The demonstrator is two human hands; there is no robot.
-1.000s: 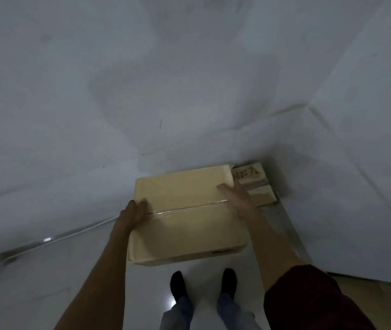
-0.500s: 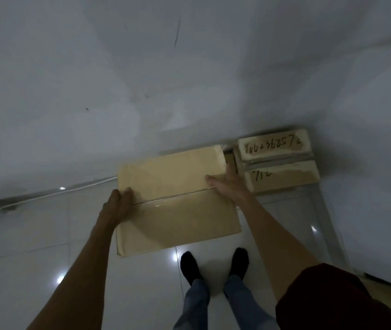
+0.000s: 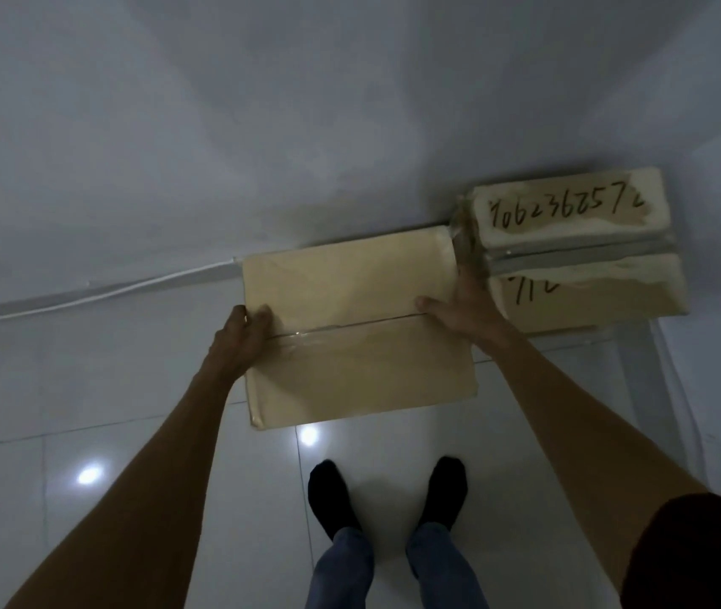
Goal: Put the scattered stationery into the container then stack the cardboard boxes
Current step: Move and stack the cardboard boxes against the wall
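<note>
A plain taped cardboard box (image 3: 358,345) is held in front of me above the floor, close to the wall. My left hand (image 3: 242,338) grips its left edge with the thumb on top. Gripping the right edge is my right hand (image 3: 466,312). Just to the right, in the room's corner, stands a second cardboard box (image 3: 569,243) with dark handwritten numbers and torn tape across its top. The held box's right edge sits right beside that box; whether they touch is unclear. No stationery or container is in view.
A white wall (image 3: 306,125) runs behind the boxes, with another wall on the right forming a corner. A white cable (image 3: 99,292) runs along the wall's base at left. Glossy white floor tiles (image 3: 86,410) reflect lights. My feet in dark socks (image 3: 387,494) stand below the box.
The view has tilted down, showing more floor. The held box has come lower and nearer to the marked box in the corner, and both hands keep their grip.
</note>
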